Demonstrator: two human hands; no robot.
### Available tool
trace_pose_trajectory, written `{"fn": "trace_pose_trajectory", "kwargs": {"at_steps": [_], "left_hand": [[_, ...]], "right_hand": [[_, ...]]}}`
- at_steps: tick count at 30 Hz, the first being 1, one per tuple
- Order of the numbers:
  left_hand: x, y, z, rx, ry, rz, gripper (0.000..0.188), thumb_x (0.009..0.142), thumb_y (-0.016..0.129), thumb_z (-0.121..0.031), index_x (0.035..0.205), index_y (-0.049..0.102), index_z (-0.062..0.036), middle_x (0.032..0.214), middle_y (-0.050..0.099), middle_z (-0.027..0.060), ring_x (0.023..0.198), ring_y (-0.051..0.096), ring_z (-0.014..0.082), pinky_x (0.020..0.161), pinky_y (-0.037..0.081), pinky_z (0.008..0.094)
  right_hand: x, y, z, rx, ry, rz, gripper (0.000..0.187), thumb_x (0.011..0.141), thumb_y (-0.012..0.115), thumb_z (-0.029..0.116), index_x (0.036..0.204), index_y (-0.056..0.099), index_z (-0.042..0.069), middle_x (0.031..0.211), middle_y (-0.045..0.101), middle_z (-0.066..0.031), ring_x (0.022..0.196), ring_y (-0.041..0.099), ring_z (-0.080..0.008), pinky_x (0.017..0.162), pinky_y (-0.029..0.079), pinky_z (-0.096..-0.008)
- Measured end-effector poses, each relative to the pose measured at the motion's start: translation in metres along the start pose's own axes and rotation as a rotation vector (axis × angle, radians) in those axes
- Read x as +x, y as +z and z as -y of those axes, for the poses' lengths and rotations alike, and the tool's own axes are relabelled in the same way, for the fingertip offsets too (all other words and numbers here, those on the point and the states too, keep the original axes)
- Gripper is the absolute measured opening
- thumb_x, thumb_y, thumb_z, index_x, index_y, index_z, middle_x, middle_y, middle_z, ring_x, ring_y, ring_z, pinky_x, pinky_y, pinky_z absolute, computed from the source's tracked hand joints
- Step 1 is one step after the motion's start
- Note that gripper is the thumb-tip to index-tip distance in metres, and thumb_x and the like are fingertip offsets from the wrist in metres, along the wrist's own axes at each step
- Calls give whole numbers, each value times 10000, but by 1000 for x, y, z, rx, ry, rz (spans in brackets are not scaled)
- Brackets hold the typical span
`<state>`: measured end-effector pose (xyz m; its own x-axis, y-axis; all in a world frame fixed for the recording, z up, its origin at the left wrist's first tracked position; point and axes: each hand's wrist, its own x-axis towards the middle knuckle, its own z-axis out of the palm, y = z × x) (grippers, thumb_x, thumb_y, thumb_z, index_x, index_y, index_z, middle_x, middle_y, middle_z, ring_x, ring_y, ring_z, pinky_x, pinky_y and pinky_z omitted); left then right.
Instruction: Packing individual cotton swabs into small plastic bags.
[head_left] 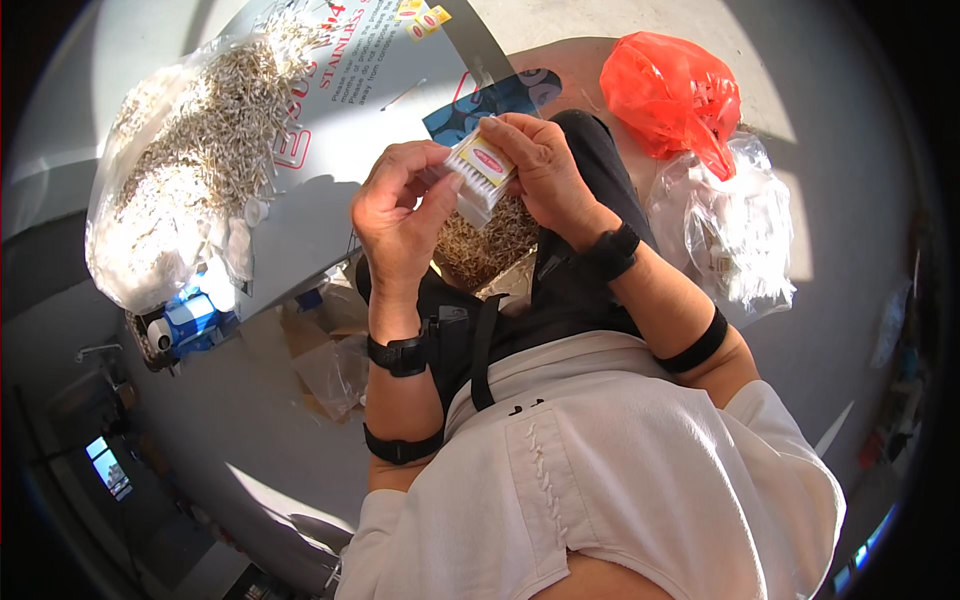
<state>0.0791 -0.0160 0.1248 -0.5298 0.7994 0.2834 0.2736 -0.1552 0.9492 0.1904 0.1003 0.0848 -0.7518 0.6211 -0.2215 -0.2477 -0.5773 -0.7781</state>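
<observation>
Between both hands is a small clear plastic packet of cotton swabs (484, 180) with a yellow, white and red label card inside. My left hand (398, 200) pinches its left side between thumb and fingers. On the far right edge, my right hand (548, 170) grips the packet with the thumb on top; its other fingers are partly hidden. Below the packet, between my knees, a heap of loose thin sticks (490, 245) shows, partly covered by the packet and hands.
A grey printed tabletop (330, 215) on the left bears a large clear bag of loose swabs (190, 160), a single swab (403, 95) and small yellow label cards (427, 22). To my right lie a red plastic bag (665, 95) and a clear bag with white contents (735, 230).
</observation>
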Motion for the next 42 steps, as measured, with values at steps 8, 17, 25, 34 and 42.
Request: {"fn": "trace_pose_trajectory", "kwargs": {"at_steps": [8, 17, 25, 34, 42], "left_hand": [[3, 5, 3, -144, -97, -36, 72, 849, 694, 6, 915, 667, 1, 822, 630, 5, 677, 583, 54, 615, 487, 188], [0, 10, -3, -103, -112, 4, 156, 883, 628, 1, 1028, 671, 37, 966, 643, 54, 783, 577, 91, 682, 476, 233], [6, 6, -9, 180, 128, 142, 378, 684, 757, 16, 1053, 712, -51, 1050, 643, 57, 956, 615, 163, 794, 497, 277], [5, 4, -5, 76, 31, 254, 408, 624, 840, -48, 1016, 742, -101, 1012, 643, 43, 967, 620, 172, 847, 507, 306], [7, 8, -3, 273, 177, 271, 370, 614, 841, -64, 965, 728, -88, 947, 660, 38, 894, 612, 202, 782, 507, 315]], "right_hand": [[2, -7, -7, 270, 190, 105, 261, 984, 568, 255, 861, 639, 37, 747, 640, -25, 582, 591, -68, 464, 441, -199], [2, -12, -15, 426, 457, 29, 255, 988, 542, 264, 973, 617, 20, 798, 649, -67, 574, 594, -134, 440, 447, -262], [4, -20, -20, 477, 508, 118, 239, 979, 542, 248, 1000, 605, 18, 822, 649, -76, 567, 592, -125, 385, 399, -246], [1, -13, -15, 393, 527, 83, 269, 982, 518, 238, 1058, 590, -10, 890, 659, -90, 639, 629, -125, 378, 406, -210], [0, -12, -13, 417, 611, 29, 248, 984, 499, 205, 1042, 588, -20, 827, 613, -68, 544, 545, -94, 352, 357, -178]]}}
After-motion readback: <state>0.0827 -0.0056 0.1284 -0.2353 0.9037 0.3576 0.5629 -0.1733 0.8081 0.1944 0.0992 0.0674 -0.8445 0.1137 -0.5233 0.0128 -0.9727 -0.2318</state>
